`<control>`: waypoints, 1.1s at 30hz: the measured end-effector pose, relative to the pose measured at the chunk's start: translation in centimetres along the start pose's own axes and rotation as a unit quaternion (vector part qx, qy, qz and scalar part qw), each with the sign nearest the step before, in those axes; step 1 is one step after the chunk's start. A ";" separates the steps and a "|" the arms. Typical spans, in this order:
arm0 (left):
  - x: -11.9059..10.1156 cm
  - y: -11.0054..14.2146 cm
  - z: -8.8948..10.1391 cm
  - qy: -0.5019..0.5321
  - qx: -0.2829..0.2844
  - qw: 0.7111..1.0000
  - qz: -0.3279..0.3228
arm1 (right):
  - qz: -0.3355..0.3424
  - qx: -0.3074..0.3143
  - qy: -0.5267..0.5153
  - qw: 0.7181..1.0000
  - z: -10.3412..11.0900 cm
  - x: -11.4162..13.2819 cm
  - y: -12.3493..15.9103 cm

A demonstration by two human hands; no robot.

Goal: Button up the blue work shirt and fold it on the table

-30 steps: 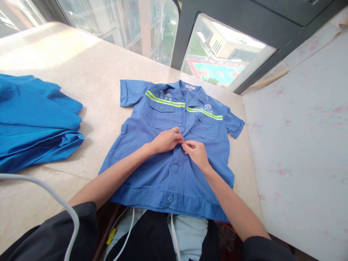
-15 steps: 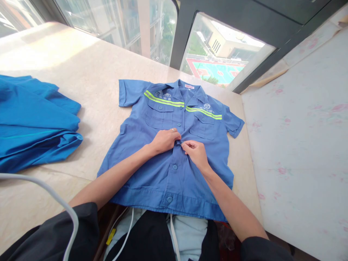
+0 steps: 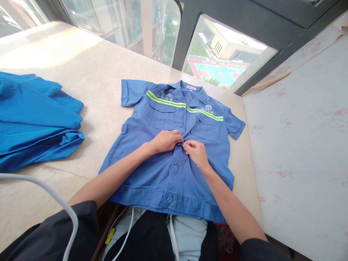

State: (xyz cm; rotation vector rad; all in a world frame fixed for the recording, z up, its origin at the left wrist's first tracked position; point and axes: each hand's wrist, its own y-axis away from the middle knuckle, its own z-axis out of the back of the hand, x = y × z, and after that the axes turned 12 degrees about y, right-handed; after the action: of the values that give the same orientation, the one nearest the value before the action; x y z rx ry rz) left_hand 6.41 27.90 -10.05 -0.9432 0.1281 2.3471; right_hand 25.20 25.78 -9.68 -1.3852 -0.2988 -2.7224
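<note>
Nearest, a thick white cable [image 3: 51, 192] curves over the left forearm's dark sleeve, and thinner white cords hang below the hem of the blue short-sleeved shirt [image 3: 152, 174]. The shirt lies front up on the pale surface [image 3: 95, 83], collar toward the window, with a lower button [image 3: 175, 167] and a hem button [image 3: 170, 199] showing on its front strip. Above them, both hands meet mid-front: the left hand [image 3: 169, 140] and the right hand [image 3: 196, 152] each pinch the shirt's front edge, fingertips nearly touching. Farther up are two flap pockets and yellow-green stripes. Off to the left lies a brighter blue garment [image 3: 35, 123]; beyond everything stands the window [image 3: 217, 54].
</note>
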 end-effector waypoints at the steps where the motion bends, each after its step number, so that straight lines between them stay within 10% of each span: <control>1: 0.0 0.0 0.0 -0.009 0.003 1.000 -0.001 | -0.001 0.000 -0.002 1.000 0.0 0.0 0.0; 33: -0.1 0.1 -0.1 0.087 -0.050 0.994 0.038 | -0.077 0.083 -0.018 0.993 1.2 0.8 -1.0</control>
State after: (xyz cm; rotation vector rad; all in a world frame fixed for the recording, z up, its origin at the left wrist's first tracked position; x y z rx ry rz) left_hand 6.48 27.76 -10.03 -1.2107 0.1171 2.3555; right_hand 25.50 27.04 -8.47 -1.4216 -0.6441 -2.7201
